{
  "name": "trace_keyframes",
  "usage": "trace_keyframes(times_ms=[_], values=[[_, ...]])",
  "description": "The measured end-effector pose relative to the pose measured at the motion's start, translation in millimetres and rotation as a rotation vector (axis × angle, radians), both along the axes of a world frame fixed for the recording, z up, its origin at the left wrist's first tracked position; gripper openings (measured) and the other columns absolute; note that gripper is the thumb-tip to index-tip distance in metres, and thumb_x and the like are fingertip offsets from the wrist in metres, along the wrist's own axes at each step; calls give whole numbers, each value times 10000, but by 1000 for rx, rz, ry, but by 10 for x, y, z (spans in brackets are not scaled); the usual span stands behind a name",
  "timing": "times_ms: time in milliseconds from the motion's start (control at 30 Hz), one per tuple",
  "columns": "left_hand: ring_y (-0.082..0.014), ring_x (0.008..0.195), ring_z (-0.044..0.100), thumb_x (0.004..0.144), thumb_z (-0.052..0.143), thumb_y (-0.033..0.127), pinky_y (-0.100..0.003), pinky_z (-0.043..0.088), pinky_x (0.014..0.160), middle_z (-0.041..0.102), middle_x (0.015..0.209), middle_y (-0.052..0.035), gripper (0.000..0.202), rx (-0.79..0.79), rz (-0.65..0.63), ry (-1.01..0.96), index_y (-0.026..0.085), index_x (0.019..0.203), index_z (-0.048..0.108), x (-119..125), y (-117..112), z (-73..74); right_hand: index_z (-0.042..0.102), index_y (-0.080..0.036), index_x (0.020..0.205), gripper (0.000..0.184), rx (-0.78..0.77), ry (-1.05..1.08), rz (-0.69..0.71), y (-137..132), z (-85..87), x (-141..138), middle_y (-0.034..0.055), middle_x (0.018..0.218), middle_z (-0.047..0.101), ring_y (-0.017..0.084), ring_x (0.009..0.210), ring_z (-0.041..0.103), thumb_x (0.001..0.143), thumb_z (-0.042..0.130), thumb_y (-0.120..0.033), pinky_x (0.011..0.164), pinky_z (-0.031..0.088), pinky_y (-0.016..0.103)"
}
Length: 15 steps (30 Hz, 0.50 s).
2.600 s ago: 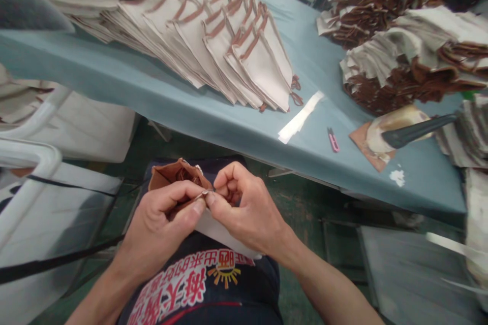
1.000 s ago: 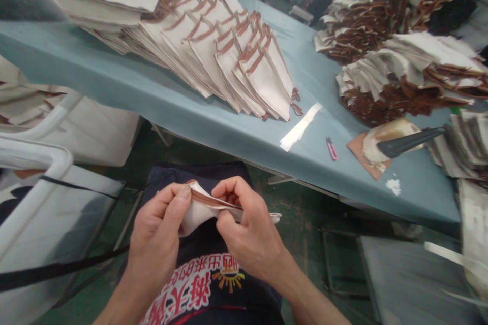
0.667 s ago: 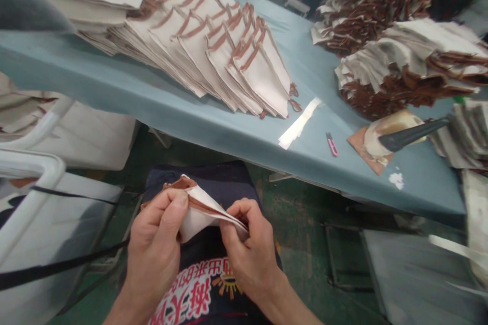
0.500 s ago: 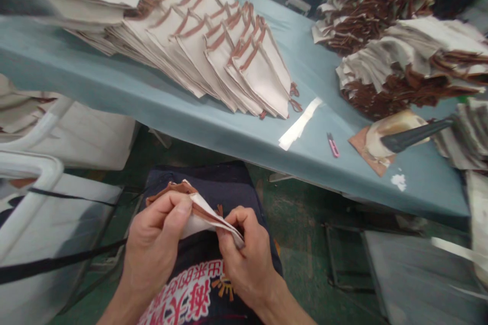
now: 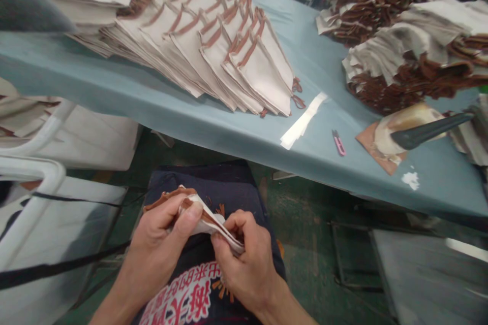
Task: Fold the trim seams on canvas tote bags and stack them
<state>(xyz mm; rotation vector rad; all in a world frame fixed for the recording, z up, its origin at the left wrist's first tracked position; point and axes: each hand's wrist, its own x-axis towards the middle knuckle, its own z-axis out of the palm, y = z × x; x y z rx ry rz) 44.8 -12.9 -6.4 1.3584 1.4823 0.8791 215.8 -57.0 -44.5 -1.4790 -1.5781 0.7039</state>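
Over my lap, my two hands grip a small off-white fabric pouch (image 5: 207,220) with brown trim along its opening. My left hand (image 5: 161,236) pinches the trimmed edge between thumb and fingers. At the other end of that edge, my right hand (image 5: 247,259) is closed on the cloth, its fingertips partly hidden by the folds. The pouch's lower part is hidden behind my hands. Beneath it lies a dark apron (image 5: 208,180) with red and white lettering.
A blue-covered table (image 5: 244,129) runs across in front. On it lie overlapping brown-trimmed pouches (image 5: 263,73), white strips (image 5: 303,122), pink thread snips (image 5: 338,143), a tub with a dark-handled brush (image 5: 427,132) and piles of brown-and-white fabric (image 5: 404,51). A white frame (image 5: 53,172) stands at left.
My left thumb has shifted slightly right along the trimmed edge, and the cloth between my hands is more bunched. Both hands keep hold. The view has shifted a little.
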Motion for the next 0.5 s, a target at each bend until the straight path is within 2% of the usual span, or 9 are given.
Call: trace_keyframes(times_ms=[100,167,267,333,400,500], values=[[-223,718,678,1145,572,560,-292,544,715,773,764,-7,538,27,-116,17,261,765,806,-67,27,17,614,-252,937,131,-156,56,41,88,193,113,-49,716,658,141,562,583,875,716,-307,555,445,254],[-213,669,673,1149,576,549,-280,539,670,765,737,1,530,90,-176,54,263,750,776,-100,28,-6,628,-248,930,162,-205,72,60,175,315,163,-43,738,651,145,598,583,897,728,-371,590,455,259],[-187,593,635,1144,607,493,-264,532,634,731,696,21,470,193,-165,121,264,764,763,-90,9,-65,609,-253,875,214,-254,91,68,302,410,179,-55,707,604,136,578,544,973,712,-414,591,409,262],[-192,628,663,1136,625,499,-257,572,689,762,745,12,422,212,-136,132,264,844,819,-53,-5,-95,586,-259,858,243,-300,118,74,349,409,174,-60,687,579,136,563,527,1003,701,-417,571,380,262],[-211,706,717,1125,644,540,-258,605,735,803,809,-13,430,165,-115,97,251,883,852,-17,-22,-115,558,-267,866,237,-343,167,93,348,380,176,-64,678,558,140,562,520,1011,687,-403,554,365,260],[-226,681,708,1131,621,608,-269,591,622,792,770,-47,544,-14,-83,-27,213,827,838,-6,-71,-162,505,-281,906,194,-404,330,136,263,337,201,-75,681,530,142,572,514,1009,640,-375,547,389,245]])
